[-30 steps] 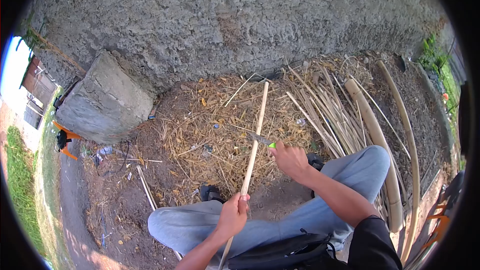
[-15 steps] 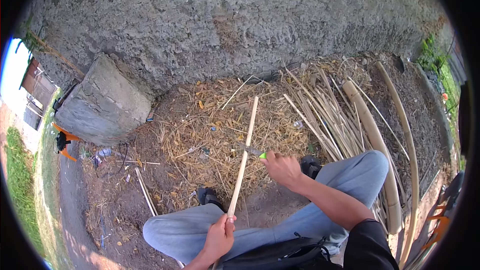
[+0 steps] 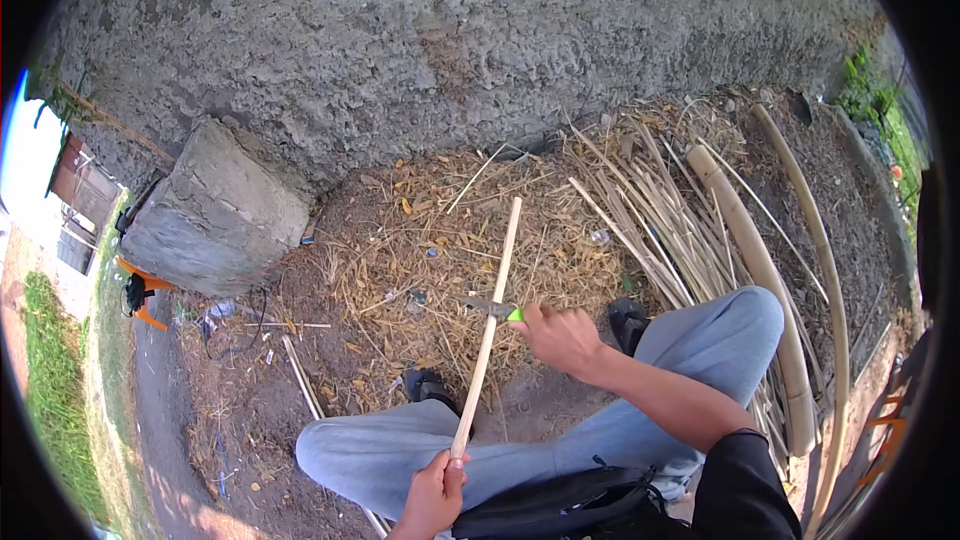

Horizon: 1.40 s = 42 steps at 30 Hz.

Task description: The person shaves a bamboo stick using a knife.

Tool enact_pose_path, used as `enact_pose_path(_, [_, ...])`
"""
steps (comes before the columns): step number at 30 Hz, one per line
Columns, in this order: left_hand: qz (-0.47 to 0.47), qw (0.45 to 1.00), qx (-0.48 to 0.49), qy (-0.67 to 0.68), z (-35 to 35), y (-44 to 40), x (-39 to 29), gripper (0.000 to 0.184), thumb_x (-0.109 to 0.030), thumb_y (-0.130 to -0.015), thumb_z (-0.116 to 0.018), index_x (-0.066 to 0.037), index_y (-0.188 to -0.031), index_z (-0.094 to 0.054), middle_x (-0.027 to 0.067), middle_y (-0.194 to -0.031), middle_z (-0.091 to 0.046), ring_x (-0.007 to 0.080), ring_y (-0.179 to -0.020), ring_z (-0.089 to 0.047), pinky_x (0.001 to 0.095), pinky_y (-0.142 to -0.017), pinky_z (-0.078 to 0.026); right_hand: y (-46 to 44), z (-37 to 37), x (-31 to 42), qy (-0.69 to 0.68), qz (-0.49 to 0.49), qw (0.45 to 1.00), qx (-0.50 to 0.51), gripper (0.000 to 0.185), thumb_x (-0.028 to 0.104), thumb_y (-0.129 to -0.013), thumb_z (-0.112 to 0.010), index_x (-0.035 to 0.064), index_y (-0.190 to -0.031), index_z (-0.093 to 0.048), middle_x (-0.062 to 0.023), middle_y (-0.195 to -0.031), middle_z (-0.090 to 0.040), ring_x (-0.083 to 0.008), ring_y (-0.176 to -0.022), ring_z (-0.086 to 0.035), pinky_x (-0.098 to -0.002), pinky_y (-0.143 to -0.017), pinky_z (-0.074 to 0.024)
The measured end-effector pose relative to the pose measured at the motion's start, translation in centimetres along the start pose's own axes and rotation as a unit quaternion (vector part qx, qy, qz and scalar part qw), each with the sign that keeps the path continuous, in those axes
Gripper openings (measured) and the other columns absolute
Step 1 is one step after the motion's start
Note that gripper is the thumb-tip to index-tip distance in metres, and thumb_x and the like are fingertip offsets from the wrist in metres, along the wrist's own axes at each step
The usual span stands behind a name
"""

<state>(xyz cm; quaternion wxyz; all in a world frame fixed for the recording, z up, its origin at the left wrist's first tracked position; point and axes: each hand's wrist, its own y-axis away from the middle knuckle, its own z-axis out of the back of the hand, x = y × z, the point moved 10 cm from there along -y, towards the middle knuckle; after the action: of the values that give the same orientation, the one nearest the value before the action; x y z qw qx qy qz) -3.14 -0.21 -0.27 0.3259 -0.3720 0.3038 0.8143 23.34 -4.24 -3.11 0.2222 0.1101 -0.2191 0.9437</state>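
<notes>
My left hand [image 3: 433, 496] is closed round the lower end of a pale bamboo strip [image 3: 487, 345], which slants up and away from me over the littered ground. In my right hand [image 3: 566, 342] is a knife [image 3: 487, 306] with a bright green handle, mostly covered by my fingers. Its dark blade lies across the strip near the middle, pointing left. Whether the edge bites into the bamboo I cannot tell. Both hands are in front of my bent knees.
Many split bamboo strips [image 3: 660, 220] lie in a pile at the right, beside a thick bamboo piece [image 3: 755, 280] and a long curved pole [image 3: 820, 260]. A concrete block [image 3: 225, 210] stands at the left against the rough wall [image 3: 480, 50]. Shavings [image 3: 440, 270] cover the ground.
The knife and my right hand have shifted slightly left and down along the strip. My left hand sits a little lower, still gripping the end. The view has tilted slightly.
</notes>
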Motion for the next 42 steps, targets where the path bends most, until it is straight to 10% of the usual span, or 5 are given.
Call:
enact_pose_path(9, [0.025,0.997,0.055,-0.047,-0.2,2.9,2.4,0.029,-0.029,-0.106,-0.047,-0.005,-0.113,-0.061,0.0105,-0.064,-0.056,0.0230,-0.056,-0.056,0.0380,-0.057,-0.047,-2.3,-1.5,-9.3,0.032,-0.127,0.987,0.098,0.042,0.040,-0.107,-0.043,0.0063,-0.083,-0.052,-0.0052,-0.053,-0.057,-0.0221,-0.040,-0.059,-0.0384,-0.035,-0.0441])
enact_pose_path(16, [0.042,0.999,0.026,-0.009,1.3,3.2,1.3,0.032,-0.032,-0.107,-0.046,-0.005,-0.114,-0.061,0.0094,-0.064,-0.056,0.0205,-0.055,-0.056,0.0369,-0.054,-0.046,-0.2,0.9,0.9,0.035,0.072,0.996,-0.043,0.041,0.042,-0.106,-0.045,0.0072,-0.086,-0.053,-0.0062,-0.054,-0.056,-0.0207,-0.038,-0.056,-0.0366,-0.034,-0.0422])
enact_pose_path(18, [0.082,0.994,0.070,-0.017,1.0,3.9,1.5,0.032,-0.032,-0.106,-0.046,-0.005,-0.114,-0.062,0.0090,-0.065,-0.056,0.0203,-0.057,-0.055,0.0364,-0.055,-0.046,-2.3,-0.7,-7.3,0.002,-0.141,0.989,0.049,0.041,0.041,-0.107,-0.043,0.0071,-0.086,-0.054,-0.0071,-0.056,-0.060,-0.0231,-0.041,-0.059,-0.0389,-0.039,-0.0465])
enact_pose_path(27, [0.020,0.999,0.008,0.031,3.0,2.7,2.4,0.031,-0.031,-0.106,-0.048,-0.005,-0.115,-0.064,0.0017,-0.065,-0.052,0.0105,-0.056,-0.047,0.0297,-0.052,-0.040,-1.7,-0.3,-12.6,0.053,-0.219,0.974,-0.023,0.041,0.035,-0.106,-0.043,0.0006,-0.093,-0.061,-0.0170,-0.065,-0.066,-0.0372,-0.058,-0.067,-0.0483,-0.052,-0.0520])
enact_pose_path(42, [0.218,0.838,0.202,0.458,-4.0,-11.5,1.9,0.029,-0.025,-0.109,-0.038,-0.001,-0.112,-0.055,0.0057,-0.084,-0.054,0.0091,-0.056,-0.039,0.0248,-0.051,-0.037,1.6,2.8,4.3,-0.155,0.072,0.985,-0.027,0.030,0.035,-0.098,-0.061,0.0064,-0.089,-0.058,-0.0119,-0.071,-0.066,-0.0305,-0.048,-0.064,-0.0423,-0.040,-0.0474])
